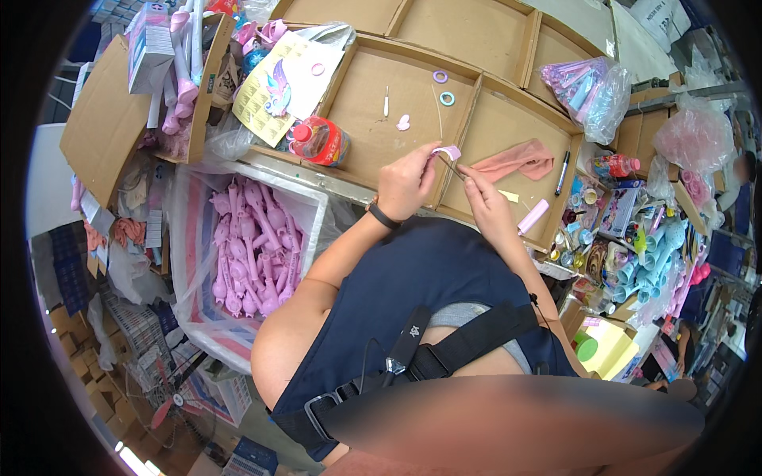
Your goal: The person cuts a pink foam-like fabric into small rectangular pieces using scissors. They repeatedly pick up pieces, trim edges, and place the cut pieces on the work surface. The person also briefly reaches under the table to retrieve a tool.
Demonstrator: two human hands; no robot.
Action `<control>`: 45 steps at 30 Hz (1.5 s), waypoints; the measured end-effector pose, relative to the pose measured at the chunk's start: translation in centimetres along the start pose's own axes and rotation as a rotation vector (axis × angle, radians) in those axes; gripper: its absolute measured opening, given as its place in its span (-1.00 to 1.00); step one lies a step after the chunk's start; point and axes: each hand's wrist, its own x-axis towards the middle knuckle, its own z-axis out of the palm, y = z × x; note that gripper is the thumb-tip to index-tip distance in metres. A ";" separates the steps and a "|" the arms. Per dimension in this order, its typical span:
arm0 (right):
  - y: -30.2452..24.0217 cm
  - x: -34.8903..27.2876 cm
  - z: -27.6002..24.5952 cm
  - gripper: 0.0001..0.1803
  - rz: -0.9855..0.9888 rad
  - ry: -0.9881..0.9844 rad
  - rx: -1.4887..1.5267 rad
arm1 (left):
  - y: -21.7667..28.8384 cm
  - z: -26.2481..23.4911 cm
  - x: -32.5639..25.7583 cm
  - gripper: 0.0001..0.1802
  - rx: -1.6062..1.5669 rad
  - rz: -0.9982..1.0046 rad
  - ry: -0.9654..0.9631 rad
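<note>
My left hand (406,181), with a dark band at its wrist, is closed on a small curved lilac piece (449,151) above the cardboard tray. My right hand (487,203) pinches a thin dark rod-like tool (454,168), whose tip meets or nearly meets the lilac piece. Too little of the tool shows to tell its kind. Just beyond my hands, a small pink piece (403,122), a white-handled pointed tool (386,103), a purple ring (440,77) and a blue ring (447,98) lie in the tray. A pink cloth (516,161) lies right of my right hand.
A red-capped bottle (319,141) stands left of my left hand. Lower left, a lined crate (184,238) holds many pink-purple wand-like parts (250,246). A marker (563,173) and pink tube (533,216) lie right. Bagged parts (583,87) and blue cones (655,258) crowd the right side.
</note>
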 end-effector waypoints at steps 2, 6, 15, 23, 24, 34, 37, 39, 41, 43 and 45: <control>-0.3 0.0 0.2 -0.69 0.227 -0.032 0.408 | 0.1 -0.1 0.0 -0.67 0.009 0.011 0.010; -0.4 0.5 -1.7 -0.69 0.532 -0.397 0.928 | 0.2 -0.3 0.1 -0.68 0.014 0.016 -0.007; -1.1 -0.6 -0.3 -0.84 -0.333 0.356 -0.331 | 0.3 -0.2 0.1 -0.69 0.010 -0.015 -0.012; 0.2 -0.6 -0.5 -0.60 0.173 -0.009 0.373 | 0.5 -0.1 0.4 -0.69 0.018 -0.001 -0.012; 0.5 -0.5 -1.2 -0.56 0.299 -0.128 0.477 | 0.5 -0.2 0.4 -0.70 0.016 0.009 -0.020; -1.1 -1.4 -0.5 -0.83 -0.197 0.416 -0.224 | 0.5 0.0 0.6 -0.69 -0.001 0.018 -0.037; -0.4 -1.2 -0.3 -0.77 -0.115 0.355 -0.117 | 0.6 0.1 0.6 -0.69 -0.031 0.010 -0.013; 0.4 -1.0 0.0 -0.71 -0.058 0.257 0.015 | 0.7 0.2 0.6 -0.69 -0.031 0.013 -0.005; 1.2 -0.8 0.0 -0.65 0.078 0.098 0.150 | 0.7 0.1 0.6 -0.69 -0.005 0.016 -0.009; 1.5 -0.9 -0.7 -0.63 0.270 -0.097 0.443 | 0.7 0.1 0.7 -0.69 -0.007 0.022 -0.006; 1.3 -1.0 -1.1 -0.64 0.352 -0.118 0.517 | 0.7 0.1 0.7 -0.69 -0.008 0.031 -0.002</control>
